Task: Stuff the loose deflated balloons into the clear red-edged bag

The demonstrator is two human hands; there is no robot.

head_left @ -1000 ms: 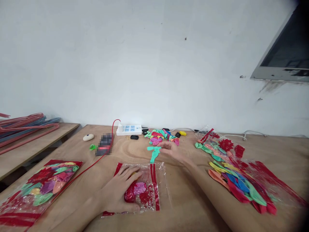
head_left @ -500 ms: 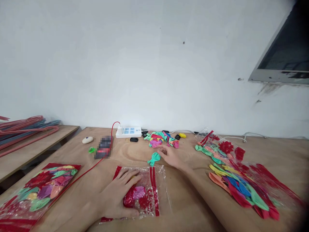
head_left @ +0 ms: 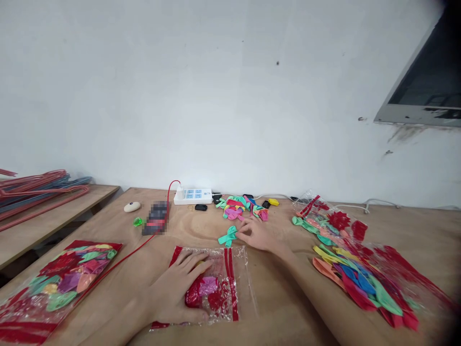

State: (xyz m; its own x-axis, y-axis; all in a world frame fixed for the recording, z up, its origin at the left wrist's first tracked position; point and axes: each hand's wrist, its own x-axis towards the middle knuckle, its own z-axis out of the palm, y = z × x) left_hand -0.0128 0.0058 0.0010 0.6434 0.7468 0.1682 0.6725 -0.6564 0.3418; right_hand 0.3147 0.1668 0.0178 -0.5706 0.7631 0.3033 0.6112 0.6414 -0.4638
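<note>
The left hand lies flat and spread on a clear plastic bag with red stripes, pressing it to the wooden worktop; a few balloons, red and pink, show through the plastic just beside the fingers. The right hand reaches farther out, its fingertips pinched on one end of a teal balloon that lies on the worktop just beyond the bag's far edge.

Behind that balloon sits a loose heap of mixed balloons — teal, pink, red, yellow — near the wall, with a white power strip to its left and a red cable running from it across the worktop toward the left. A small white oval object, a green bit and a blurred dark item lie near that cable.

To the right of the right forearm, well apart from the bag, long balloons spill over more striped bags. At the near left corner lies a filled bag of balloons. Nothing lies between the teal balloon and the bag under the left hand — only bare wood. Red and blue hangers are stacked on a separate bench at far left.
</note>
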